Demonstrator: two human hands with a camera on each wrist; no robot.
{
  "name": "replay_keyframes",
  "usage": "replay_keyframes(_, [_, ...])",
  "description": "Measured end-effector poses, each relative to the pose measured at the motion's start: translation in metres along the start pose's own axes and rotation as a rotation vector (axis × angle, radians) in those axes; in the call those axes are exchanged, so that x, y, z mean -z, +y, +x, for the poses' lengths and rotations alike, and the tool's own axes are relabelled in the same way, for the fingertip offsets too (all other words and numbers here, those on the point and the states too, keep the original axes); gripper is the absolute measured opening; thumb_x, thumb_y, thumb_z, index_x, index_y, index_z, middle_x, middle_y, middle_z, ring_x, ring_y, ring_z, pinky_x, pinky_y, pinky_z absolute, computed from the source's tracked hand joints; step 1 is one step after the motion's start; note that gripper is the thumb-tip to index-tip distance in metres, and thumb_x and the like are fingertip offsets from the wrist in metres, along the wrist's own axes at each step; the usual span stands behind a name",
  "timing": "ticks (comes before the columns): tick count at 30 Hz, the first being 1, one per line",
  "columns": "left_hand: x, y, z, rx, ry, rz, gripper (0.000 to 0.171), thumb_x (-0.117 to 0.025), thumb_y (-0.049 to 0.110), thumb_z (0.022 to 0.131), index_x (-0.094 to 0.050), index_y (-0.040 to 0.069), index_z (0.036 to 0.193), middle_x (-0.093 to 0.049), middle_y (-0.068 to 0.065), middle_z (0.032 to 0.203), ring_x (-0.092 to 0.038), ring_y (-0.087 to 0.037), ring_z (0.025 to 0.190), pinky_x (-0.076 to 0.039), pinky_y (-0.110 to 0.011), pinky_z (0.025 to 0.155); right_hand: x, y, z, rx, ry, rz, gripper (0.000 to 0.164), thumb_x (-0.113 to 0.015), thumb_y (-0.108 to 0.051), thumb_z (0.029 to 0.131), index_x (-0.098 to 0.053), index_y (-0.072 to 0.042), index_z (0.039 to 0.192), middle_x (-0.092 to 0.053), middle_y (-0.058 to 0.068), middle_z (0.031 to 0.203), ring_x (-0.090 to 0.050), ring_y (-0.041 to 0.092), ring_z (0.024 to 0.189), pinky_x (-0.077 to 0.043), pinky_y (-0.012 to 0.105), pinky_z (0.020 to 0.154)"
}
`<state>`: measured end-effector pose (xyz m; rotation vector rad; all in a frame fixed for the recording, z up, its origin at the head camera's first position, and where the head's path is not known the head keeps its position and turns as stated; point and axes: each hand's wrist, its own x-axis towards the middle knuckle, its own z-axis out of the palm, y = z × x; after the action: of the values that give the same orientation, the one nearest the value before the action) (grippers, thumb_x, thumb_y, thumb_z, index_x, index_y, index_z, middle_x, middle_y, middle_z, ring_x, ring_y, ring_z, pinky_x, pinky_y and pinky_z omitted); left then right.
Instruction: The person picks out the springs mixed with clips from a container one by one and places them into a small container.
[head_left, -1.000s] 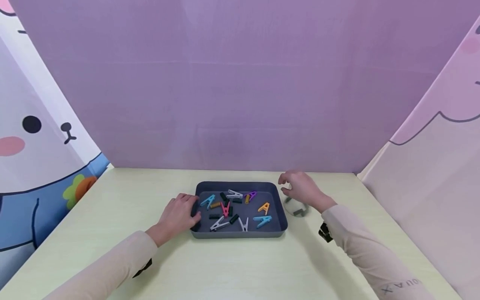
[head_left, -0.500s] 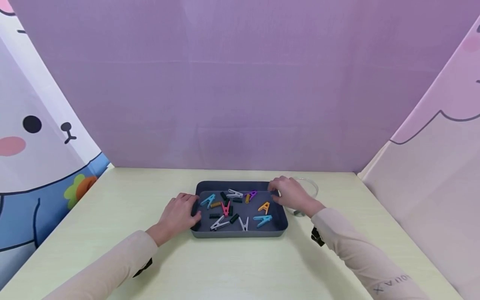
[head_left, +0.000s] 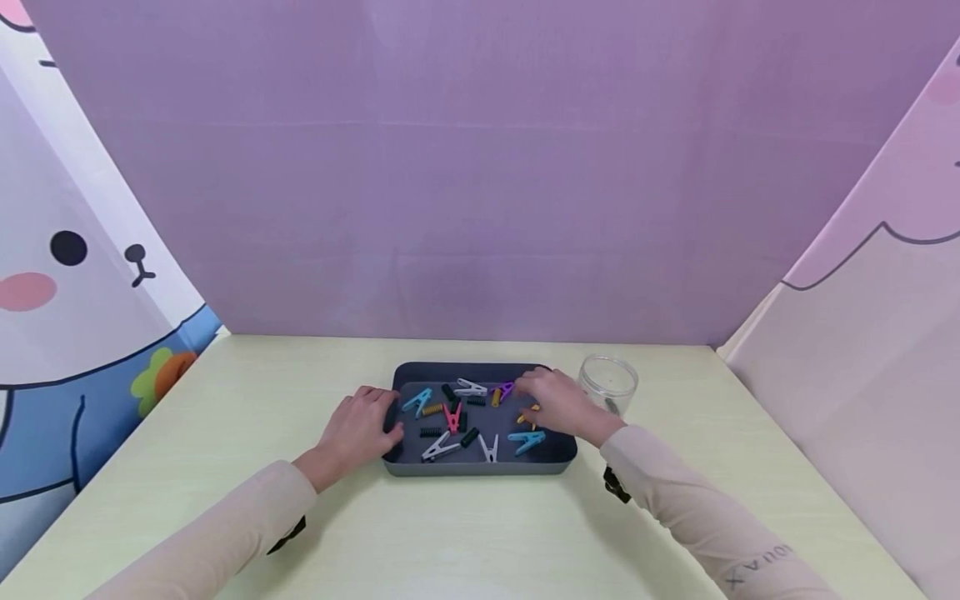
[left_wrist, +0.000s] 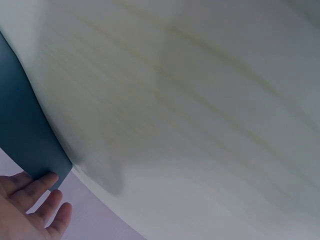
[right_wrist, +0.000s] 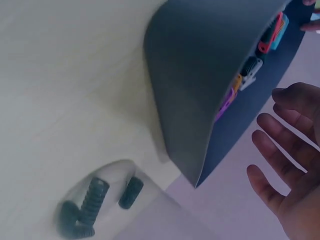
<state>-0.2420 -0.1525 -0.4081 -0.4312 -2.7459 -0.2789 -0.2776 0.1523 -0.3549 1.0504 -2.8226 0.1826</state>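
Observation:
A dark grey tray (head_left: 480, 469) holds several plastic clips, among them a pink clip (head_left: 452, 417), a light blue clip (head_left: 527, 442) and a white clip (head_left: 489, 450). Small ribbed cylinders lie between them, such as a black cylinder (head_left: 431, 432) and a yellow cylinder (head_left: 432, 409). My left hand (head_left: 352, 437) grips the tray's left end, thumb over the rim and fingers against the outside wall. Over the tray's right part hovers my right hand (head_left: 558, 404), fingers spread and loosely bent, holding nothing. It partly hides an orange clip (head_left: 528, 418) and the right rim.
Right of the tray stands a clear round jar (head_left: 609, 375); the right wrist view shows dark ribbed cylinders (right_wrist: 94, 200) inside it. Behind the pale table (head_left: 480, 533) rises a purple backdrop (head_left: 480, 208), with printed cloth on both sides.
My right hand has moved left from above the jar to over the tray's right part, uncovering the jar. The left hand has stayed on the tray.

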Motion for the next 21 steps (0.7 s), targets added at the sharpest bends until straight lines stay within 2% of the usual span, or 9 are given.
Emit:
replay_keyframes(9, [-0.001,0.0,0.0,0.007,-0.005,0.0,0.046,-0.065,0.032,0.077,-0.06,0.003,0.113,-0.064,-0.012,0.111,-0.054,-0.03,0.106,-0.047,-0.047,0.086,-0.009,-0.012,0.008,0.06,-0.014,-0.018,0.022,-0.069,-0.017,0.078,-0.067,-0.013,0.1,-0.066,-0.001,0.097,-0.057,0.016,0.087,-0.046,0.035,0.075])
replay_keyframes(16, [-0.001,0.0,0.0,0.004,-0.013,0.002,0.047,-0.065,0.033,0.077,-0.059,0.003,0.114,-0.063,-0.012,0.112,-0.053,-0.031,0.107,-0.046,-0.048,0.087,-0.012,-0.022,0.013,0.089,-0.049,-0.03,0.019,-0.068,-0.02,0.08,-0.066,-0.015,0.098,-0.065,-0.003,0.098,-0.057,0.015,0.09,-0.045,0.046,0.088])
replay_keyframes(21, [-0.001,0.001,0.0,0.008,-0.019,0.004,0.047,-0.065,0.033,0.078,-0.059,0.003,0.115,-0.063,-0.012,0.113,-0.053,-0.031,0.107,-0.046,-0.047,0.087,-0.016,-0.029,0.017,0.127,-0.054,-0.055,0.017,-0.067,-0.022,0.081,-0.066,-0.016,0.097,-0.065,-0.004,0.098,-0.057,0.013,0.087,-0.047,0.039,0.082])
